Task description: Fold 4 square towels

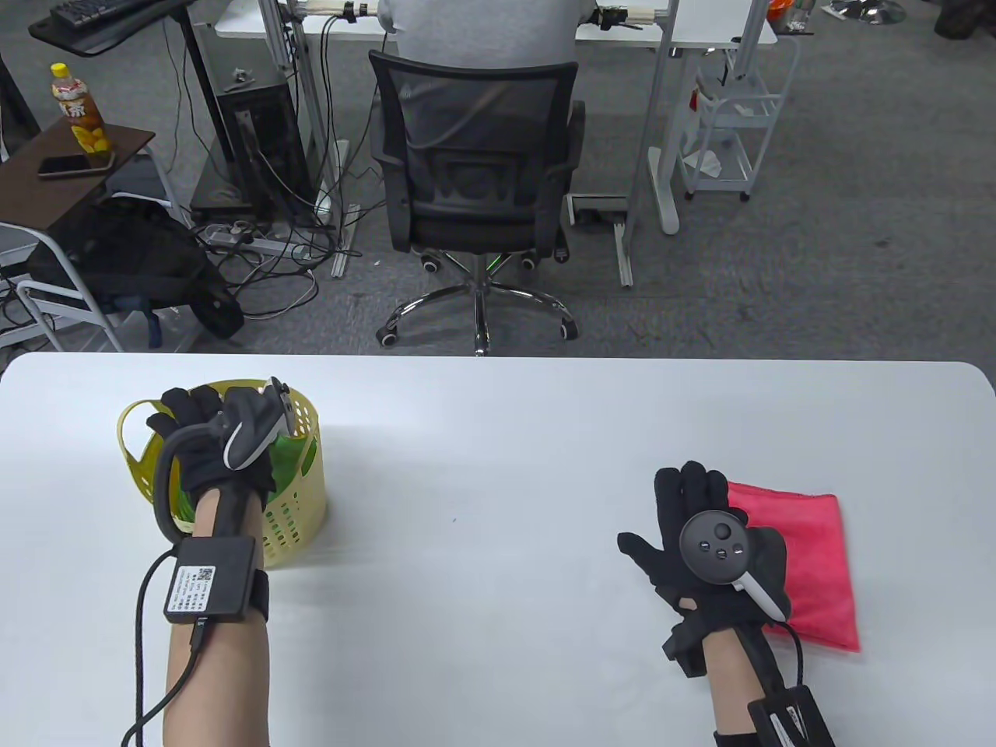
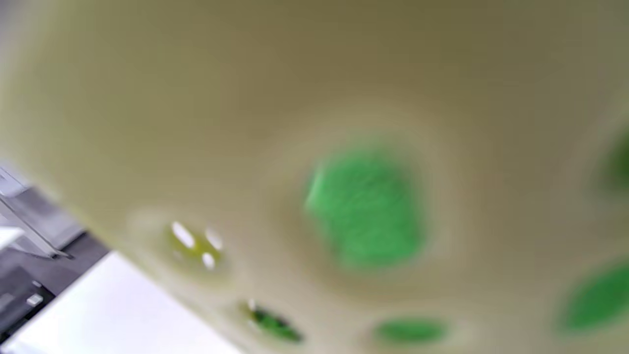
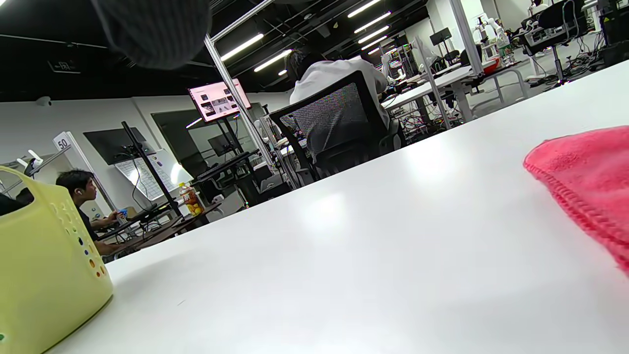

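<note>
A folded pink towel lies flat at the right of the white table. My right hand rests flat on the table, fingers spread, against the towel's left edge and holding nothing. The towel's corner shows in the right wrist view. A yellow perforated basket stands at the left with a green towel inside. My left hand reaches over the basket's opening, its fingers pointing down into it; I see nothing held. The left wrist view shows only the blurred basket wall with green behind its holes.
The basket sits well left of the pink towel, with bare table between them. Beyond the table's far edge a person sits in a black office chair at another desk.
</note>
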{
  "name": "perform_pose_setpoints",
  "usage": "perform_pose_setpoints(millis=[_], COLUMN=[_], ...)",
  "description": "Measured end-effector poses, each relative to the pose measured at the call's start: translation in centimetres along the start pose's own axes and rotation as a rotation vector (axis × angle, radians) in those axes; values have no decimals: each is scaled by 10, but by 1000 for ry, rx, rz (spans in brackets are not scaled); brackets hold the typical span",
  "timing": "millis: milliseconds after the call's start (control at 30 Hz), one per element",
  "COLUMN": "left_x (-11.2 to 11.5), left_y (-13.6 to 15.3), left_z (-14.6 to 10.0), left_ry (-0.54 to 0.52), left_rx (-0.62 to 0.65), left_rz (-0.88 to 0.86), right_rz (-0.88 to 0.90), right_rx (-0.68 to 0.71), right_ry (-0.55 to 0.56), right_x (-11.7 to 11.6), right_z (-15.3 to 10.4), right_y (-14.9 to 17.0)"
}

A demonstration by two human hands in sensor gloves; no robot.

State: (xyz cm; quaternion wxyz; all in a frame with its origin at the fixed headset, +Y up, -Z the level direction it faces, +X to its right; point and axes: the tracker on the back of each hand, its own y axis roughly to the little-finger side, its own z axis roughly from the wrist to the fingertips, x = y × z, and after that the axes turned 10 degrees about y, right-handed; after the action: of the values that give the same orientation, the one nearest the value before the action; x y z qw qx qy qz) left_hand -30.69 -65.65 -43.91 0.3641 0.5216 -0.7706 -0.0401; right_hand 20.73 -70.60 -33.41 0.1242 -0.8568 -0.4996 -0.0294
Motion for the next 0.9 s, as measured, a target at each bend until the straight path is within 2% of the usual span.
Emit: perform_pose_setpoints(millis=[67,133,233,467,567,633,767,900], left_x=[6,5,-3,-31,-51,-66,-99,-122], left_y=[-3,0,13,63,91,112,155,181], left_z=[4,1,-7,-49,-75,-95,-147,-198], left_ry=[2,-88,-137,-313,-344,-364,-425,-534], left_rx=[-9,0,33,59,66,104,338,562], left_rz=[29,6,-37,-227,-343,-496,-917,-1212], right_rz=[0,2,6,14,33,54,98,134], right_rx=[1,1,9,40,41,41,59,77], right_ry=[2,4,-14,-25,-16,-10,5,22], right_x=[0,-1,-7,-8,-4,-2,5,11], right_z=[0,1,4,2,0,0,-1,-3], right_y=[0,0,-3,-10,-10,-11,-15,-20])
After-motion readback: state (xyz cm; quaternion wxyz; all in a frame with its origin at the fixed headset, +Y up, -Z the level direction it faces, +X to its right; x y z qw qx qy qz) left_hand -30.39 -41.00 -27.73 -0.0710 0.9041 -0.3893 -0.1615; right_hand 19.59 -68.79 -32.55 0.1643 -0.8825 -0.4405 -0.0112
